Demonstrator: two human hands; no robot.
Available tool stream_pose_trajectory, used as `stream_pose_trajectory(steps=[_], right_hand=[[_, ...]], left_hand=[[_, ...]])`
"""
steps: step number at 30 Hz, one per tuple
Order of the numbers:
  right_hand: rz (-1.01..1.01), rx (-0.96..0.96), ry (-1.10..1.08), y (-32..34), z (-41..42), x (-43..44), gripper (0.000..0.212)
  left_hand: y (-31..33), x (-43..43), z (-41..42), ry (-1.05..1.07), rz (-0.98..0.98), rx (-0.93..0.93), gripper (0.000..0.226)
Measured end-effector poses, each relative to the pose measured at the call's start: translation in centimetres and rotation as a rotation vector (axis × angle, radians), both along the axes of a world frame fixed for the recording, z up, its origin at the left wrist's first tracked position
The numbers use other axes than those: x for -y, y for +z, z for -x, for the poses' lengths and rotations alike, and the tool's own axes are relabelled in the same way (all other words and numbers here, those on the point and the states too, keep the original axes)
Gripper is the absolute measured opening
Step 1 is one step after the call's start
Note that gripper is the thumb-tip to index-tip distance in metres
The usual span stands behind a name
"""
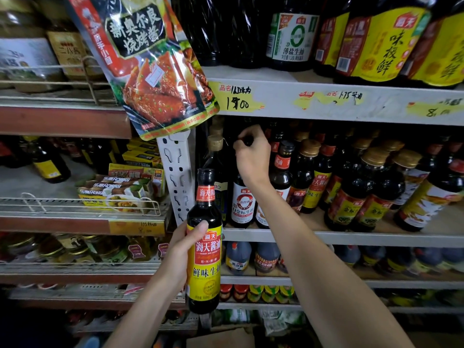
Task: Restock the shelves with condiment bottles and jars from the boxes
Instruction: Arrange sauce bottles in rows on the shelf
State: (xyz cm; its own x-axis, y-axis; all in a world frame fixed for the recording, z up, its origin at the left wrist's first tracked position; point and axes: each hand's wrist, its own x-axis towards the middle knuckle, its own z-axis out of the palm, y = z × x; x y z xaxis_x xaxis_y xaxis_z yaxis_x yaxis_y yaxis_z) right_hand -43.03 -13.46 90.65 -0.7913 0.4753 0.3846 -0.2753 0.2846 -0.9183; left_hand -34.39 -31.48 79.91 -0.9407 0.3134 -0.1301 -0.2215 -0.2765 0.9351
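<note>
My left hand [187, 243] grips a dark soy sauce bottle with a yellow and red label [204, 247], upright in front of the shelf post. My right hand [252, 154] reaches into the middle shelf [351, 238] and pinches the black cap of a dark bottle with a white label [243, 202] that stands at the shelf's left end. Its lower part shows below my wrist; the neck is hidden by my hand.
Several soy sauce bottles [351, 187] crowd the middle shelf to the right. A hanging sauce pouch [153, 69] dangles over the white perforated post [177, 177]. Large bottles [376, 41] stand on the upper shelf. Small boxes [118, 192] sit behind a wire rail at left.
</note>
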Motion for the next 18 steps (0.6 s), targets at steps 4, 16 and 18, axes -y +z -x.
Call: stream_pose_trajectory(steps=[4,16,18], right_hand=[[-0.014,0.023,0.005,0.1,-0.6,-0.4,0.021],[-0.191,0.063,0.029,-0.7,-14.3,-4.3,0.034],[-0.142,0.144,0.137,0.0,-16.0,-5.6,0.039]], left_hand=[[0.4,-0.6,0.0,0.004,-0.008,-0.007,0.094],[2.8,-7.2,0.1,-0.256,-0.050,-0.199,0.062],[3.0,-9.9,-0.3,-0.284,-0.033,-0.258,0.054]])
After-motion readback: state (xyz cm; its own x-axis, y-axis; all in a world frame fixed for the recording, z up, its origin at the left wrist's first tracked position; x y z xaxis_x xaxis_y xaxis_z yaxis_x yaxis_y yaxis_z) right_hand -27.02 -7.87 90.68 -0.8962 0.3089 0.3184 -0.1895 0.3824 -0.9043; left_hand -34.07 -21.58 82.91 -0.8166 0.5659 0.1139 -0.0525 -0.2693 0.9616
